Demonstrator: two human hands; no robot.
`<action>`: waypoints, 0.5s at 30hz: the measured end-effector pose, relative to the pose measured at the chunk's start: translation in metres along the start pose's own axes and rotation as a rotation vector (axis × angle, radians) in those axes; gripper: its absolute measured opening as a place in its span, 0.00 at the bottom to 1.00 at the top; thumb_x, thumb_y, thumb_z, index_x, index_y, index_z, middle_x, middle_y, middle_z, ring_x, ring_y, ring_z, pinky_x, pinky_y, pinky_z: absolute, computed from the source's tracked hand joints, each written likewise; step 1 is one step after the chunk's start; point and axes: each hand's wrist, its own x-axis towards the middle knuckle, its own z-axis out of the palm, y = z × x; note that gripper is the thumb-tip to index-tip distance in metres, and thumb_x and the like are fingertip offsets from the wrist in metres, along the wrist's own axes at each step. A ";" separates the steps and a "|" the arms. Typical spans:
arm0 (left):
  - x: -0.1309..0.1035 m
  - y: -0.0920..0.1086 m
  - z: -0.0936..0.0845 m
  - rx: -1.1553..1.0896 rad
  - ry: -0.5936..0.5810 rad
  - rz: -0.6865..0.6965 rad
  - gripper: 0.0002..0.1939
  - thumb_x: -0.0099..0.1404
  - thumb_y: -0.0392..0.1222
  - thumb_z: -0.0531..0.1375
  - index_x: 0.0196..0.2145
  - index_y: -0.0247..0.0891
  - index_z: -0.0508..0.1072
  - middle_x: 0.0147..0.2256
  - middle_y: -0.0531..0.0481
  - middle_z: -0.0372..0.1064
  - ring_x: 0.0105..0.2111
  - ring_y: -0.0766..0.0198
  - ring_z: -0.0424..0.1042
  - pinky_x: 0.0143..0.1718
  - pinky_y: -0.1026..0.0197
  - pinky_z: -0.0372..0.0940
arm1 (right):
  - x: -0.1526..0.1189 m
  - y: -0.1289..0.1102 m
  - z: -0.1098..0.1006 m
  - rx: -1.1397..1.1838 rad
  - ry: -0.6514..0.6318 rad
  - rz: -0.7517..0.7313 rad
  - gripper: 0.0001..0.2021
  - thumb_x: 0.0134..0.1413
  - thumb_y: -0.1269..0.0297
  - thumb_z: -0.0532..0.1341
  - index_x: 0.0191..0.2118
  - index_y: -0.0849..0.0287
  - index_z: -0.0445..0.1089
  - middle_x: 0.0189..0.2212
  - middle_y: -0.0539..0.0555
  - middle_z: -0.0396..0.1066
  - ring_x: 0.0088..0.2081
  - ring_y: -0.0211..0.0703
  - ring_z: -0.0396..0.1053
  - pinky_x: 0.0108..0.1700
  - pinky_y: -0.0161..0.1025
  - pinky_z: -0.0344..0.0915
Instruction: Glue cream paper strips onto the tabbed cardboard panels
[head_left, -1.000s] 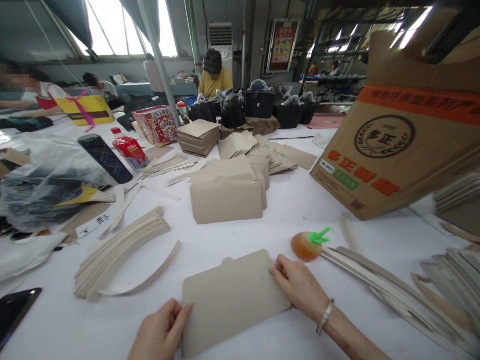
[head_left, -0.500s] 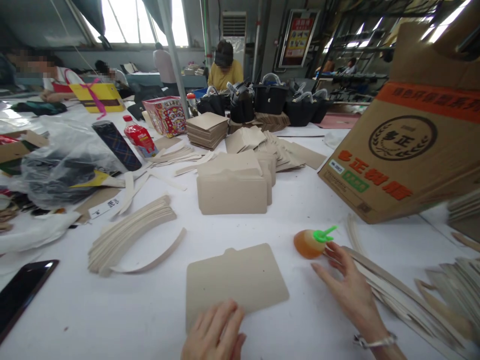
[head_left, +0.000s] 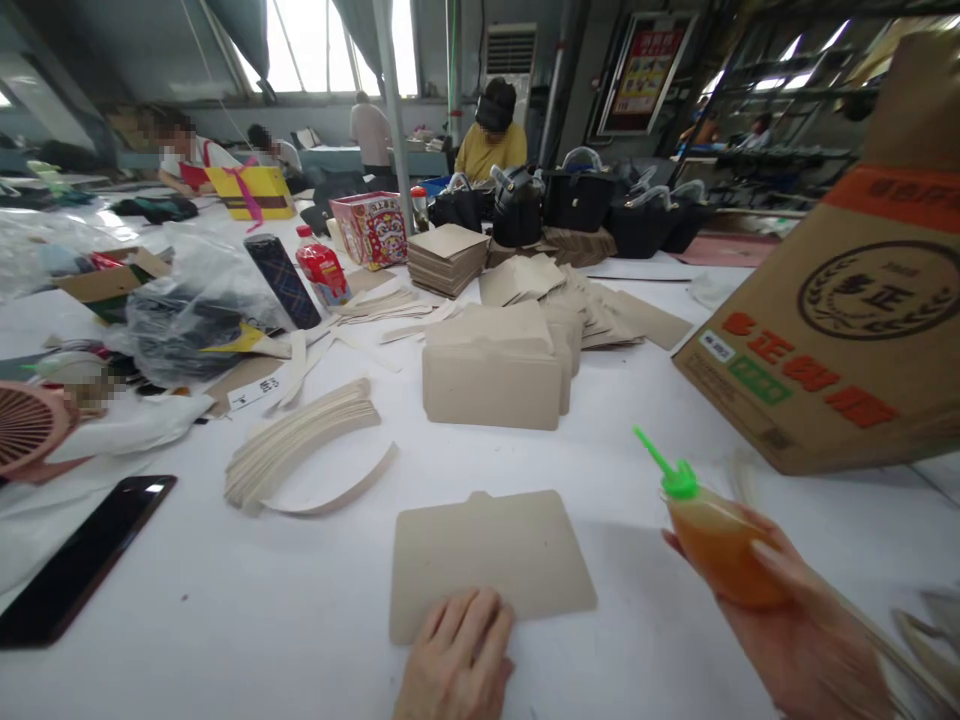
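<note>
A flat beige board [head_left: 487, 550] with a small tab on its far edge lies on the white table. My left hand [head_left: 459, 650] rests on its near edge, fingers bent and close together. On the right, my right hand [head_left: 810, 610] is wrapped round a squeeze bottle [head_left: 727, 550] of amber liquid. The bottle is off the table, its green nozzle pointing up and to the left. Beyond the board stands a stack of similar boards [head_left: 491, 385]. Left of that is a curved bundle of beige strips [head_left: 300, 440].
A large cardboard box [head_left: 825, 330] stands at the right. A phone [head_left: 86, 560] and a pink fan [head_left: 30, 430] lie at the left. Black bags [head_left: 581, 200] stand at the back, near a person in yellow [head_left: 491, 150].
My right hand has closed round the bottle and lifted it from the table, tilting its nozzle leftward. My left hand stays on the board. The view has shifted left.
</note>
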 end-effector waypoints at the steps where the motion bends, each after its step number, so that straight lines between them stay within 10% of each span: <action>1: 0.000 0.000 0.001 -0.007 0.016 0.000 0.17 0.69 0.42 0.45 0.42 0.41 0.73 0.40 0.53 0.74 0.38 0.62 0.70 0.41 0.59 0.60 | -0.008 -0.009 0.002 0.110 0.054 0.055 0.18 0.42 0.52 0.67 0.42 0.51 0.71 0.50 0.51 0.68 0.47 0.50 0.69 0.44 0.43 0.72; 7: -0.004 -0.007 0.003 0.042 0.029 0.051 0.18 0.70 0.41 0.44 0.41 0.43 0.74 0.39 0.56 0.76 0.37 0.65 0.72 0.41 0.61 0.59 | -0.039 0.004 -0.003 0.224 -0.047 0.256 0.21 0.47 0.56 0.67 0.50 0.47 0.68 0.49 0.53 0.71 0.42 0.47 0.73 0.38 0.40 0.74; 15: -0.014 -0.019 0.005 0.090 -0.070 0.141 0.15 0.69 0.41 0.49 0.47 0.44 0.72 0.44 0.58 0.74 0.41 0.66 0.72 0.42 0.62 0.62 | -0.052 0.025 -0.015 -0.467 -0.196 -0.258 0.31 0.44 0.62 0.70 0.55 0.51 0.61 0.51 0.55 0.68 0.50 0.49 0.68 0.49 0.37 0.69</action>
